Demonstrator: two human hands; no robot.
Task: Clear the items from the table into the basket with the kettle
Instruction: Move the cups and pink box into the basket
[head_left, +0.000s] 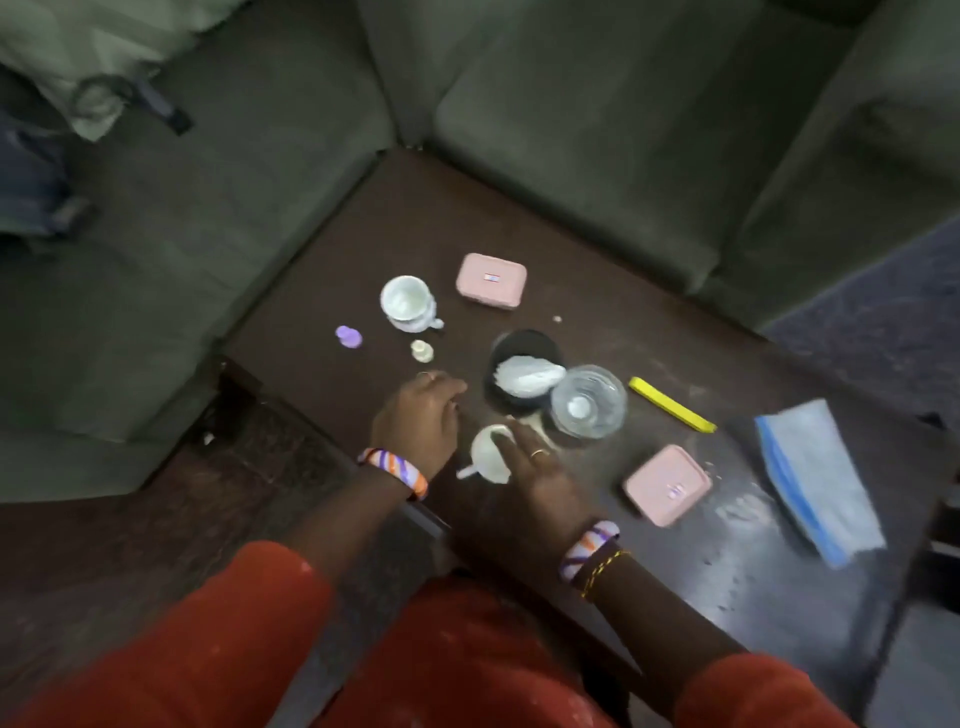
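Observation:
On the dark table (395, 228), my right hand (540, 478) lies over a small white cup (487, 451) tipped on its side, fingers on its rim. Just left of that cup my left hand (418, 415) has its fingers curled down; whether it holds anything is hidden. Farther back are a white mug (408, 301), a pink box (491, 280), a purple bottle (349, 338) and a small cream bottle (422, 351). A black bowl (524, 345) with white paper, a glass bowl (587, 400), a yellow strip (670, 405) and a second pink box (667, 486) lie to the right. No basket or kettle is in view.
A blue-edged grey bag (815, 478) lies at the table's right end. A green sofa (597, 130) wraps the table's far and left sides. White powder marks the tabletop near the second pink box. My red-clad knees are at the near edge.

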